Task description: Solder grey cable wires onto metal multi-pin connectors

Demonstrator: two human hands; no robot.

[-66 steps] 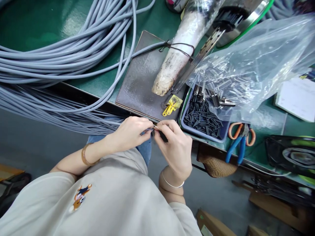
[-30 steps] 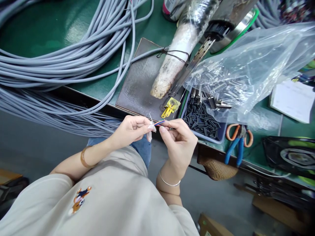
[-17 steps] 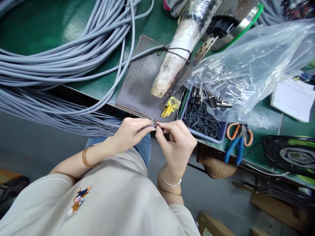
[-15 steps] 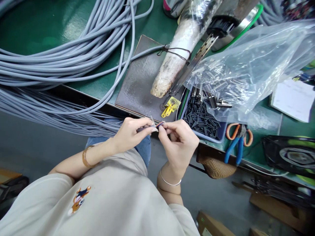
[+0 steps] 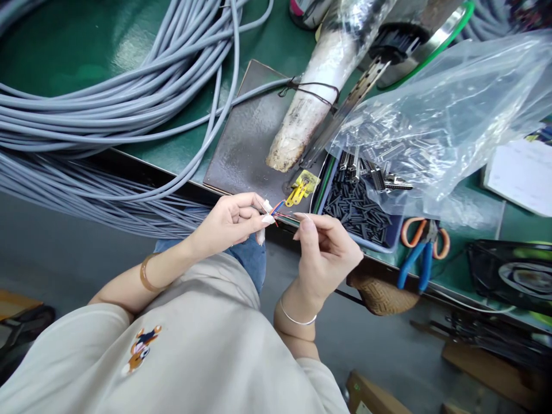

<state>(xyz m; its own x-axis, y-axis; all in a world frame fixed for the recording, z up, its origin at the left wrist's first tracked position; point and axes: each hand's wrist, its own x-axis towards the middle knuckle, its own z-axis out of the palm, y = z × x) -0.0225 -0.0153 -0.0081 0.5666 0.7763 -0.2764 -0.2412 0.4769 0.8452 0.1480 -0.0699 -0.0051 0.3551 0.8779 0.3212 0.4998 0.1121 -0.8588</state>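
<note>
Thin coloured wires (image 5: pixel 278 207) are pinched between the thumb and fingers of the left hand (image 5: pixel 233 221), near the front edge of the dark board (image 5: pixel 241 149). The rest of their length is hidden by that hand. On the right hand (image 5: pixel 324 250), the thumb and pointing finger are pressed together; whether a wire tip is pinched there cannot be told, as it is too small. The blue tray (image 5: pixel 396 231) is partly covered by a clear bag (image 5: pixel 466 109), cut off at the right. The grey cables (image 5: pixel 99 118) are cut off at the left.
</note>
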